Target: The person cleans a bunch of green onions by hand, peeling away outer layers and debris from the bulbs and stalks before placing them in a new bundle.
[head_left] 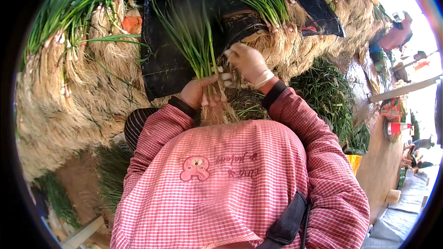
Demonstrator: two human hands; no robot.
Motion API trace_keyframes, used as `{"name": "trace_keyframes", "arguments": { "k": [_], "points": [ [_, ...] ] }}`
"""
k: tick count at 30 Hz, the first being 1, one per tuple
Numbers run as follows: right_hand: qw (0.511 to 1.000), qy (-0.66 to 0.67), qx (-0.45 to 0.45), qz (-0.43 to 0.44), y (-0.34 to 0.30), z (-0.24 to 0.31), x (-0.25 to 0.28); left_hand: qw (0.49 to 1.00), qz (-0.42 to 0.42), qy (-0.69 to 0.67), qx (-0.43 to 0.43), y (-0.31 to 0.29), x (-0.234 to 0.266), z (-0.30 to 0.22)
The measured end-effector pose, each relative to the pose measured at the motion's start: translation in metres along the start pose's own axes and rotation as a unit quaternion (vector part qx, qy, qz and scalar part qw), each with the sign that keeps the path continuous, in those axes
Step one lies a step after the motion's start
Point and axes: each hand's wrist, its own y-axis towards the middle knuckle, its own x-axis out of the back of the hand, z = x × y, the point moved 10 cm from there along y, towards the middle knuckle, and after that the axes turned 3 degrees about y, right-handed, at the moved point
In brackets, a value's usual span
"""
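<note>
My left hand is closed around the lower stems of a bunch of green onions. Their long green leaves point away from me, and the white bulbs and pale roots hang below the fingers towards my chest. Just to the right, my gloved right hand is closed, its fingertips pinched together beside the stems. Some thin dull strands hang below those fingers; what exactly they grip is too small to make out. A black sheet lies beneath the bunch.
More green onions rest on the sheet's far right part. A large heap with matted pale roots fills the left side. Loose green leaves are piled by my right elbow. Further right stands a red and white traffic cone.
</note>
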Motion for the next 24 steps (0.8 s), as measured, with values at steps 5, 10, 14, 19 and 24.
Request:
{"name": "trace_keyframes", "arguments": {
  "k": [5,10,14,19,24],
  "points": [
    [0.989,0.005,0.147,0.011,-0.043,0.039,0.014,0.988,0.023,-0.153,-0.028,-0.002,-0.023,-0.007],
    [0.915,-0.325,0.210,0.113,-0.053,0.064,-0.050,0.983,0.101,-0.150,-0.004,0.004,0.002,0.007],
    [0.960,-0.198,0.196,0.025,-0.037,0.045,-0.035,0.964,0.154,-0.215,-0.026,0.008,-0.011,0.003],
    [0.860,0.492,0.038,0.135,-0.047,-0.005,0.040,0.973,0.152,-0.171,-0.016,0.000,-0.031,0.000],
    [0.923,-0.323,0.139,0.155,-0.089,-0.051,0.022,0.993,0.093,-0.013,-0.066,-0.008,-0.029,-0.010]
  ]
}}
